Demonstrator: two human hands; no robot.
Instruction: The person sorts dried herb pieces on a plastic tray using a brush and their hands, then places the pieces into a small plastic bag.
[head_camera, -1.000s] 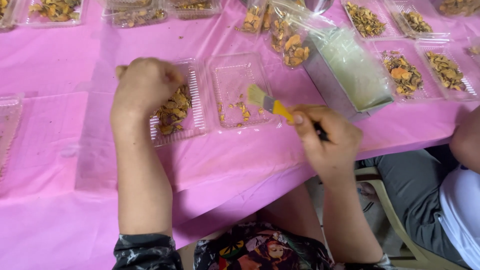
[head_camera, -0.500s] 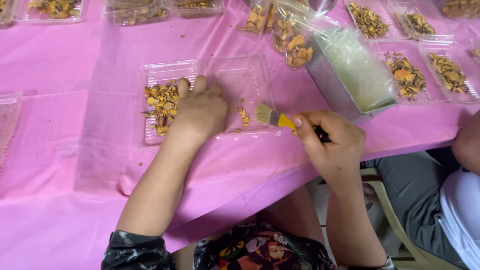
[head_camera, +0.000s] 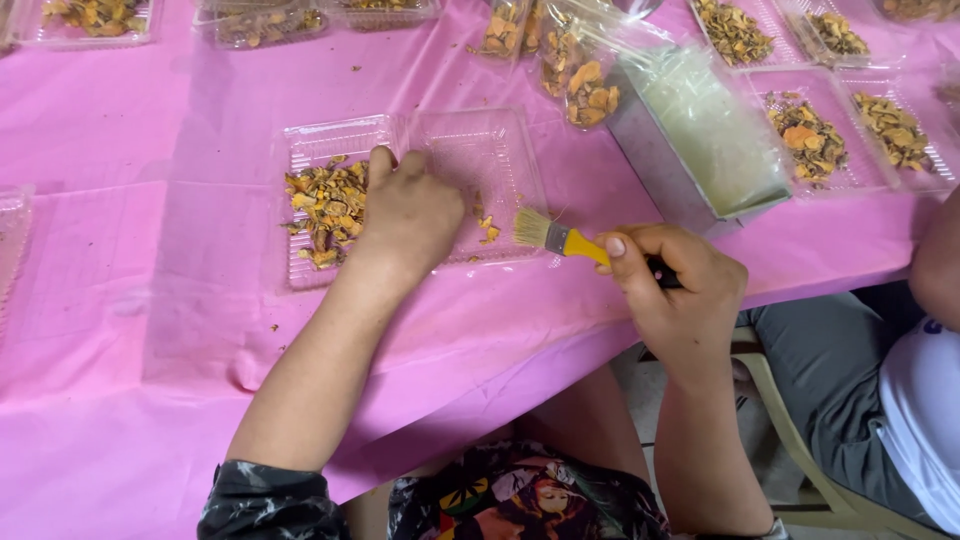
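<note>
Pink sheet over the bench (head_camera: 150, 330), clear hinged plastic tray (head_camera: 330, 140) lying open on it so both halves face up. Left half holds a pile of dried orange-yellow pieces (head_camera: 320, 205); my left hand (head_camera: 410, 215) sits fingers curled, pressed down over the hinge onto the right half, seemingly pinning the tray flat so it won't slide. Right half nearly bare, a few crumbs (head_camera: 487, 230) left. Just beside its right edge, small brush (head_camera: 548, 233) with yellow ferrule, bristles pointing at the tray, pinched in my right hand (head_camera: 680, 290), closed around the dark handle. Versus half a second back: left hand much the same spot, brush pulled slightly off the tray edge. A second back the left hand was over the left half.
</note>
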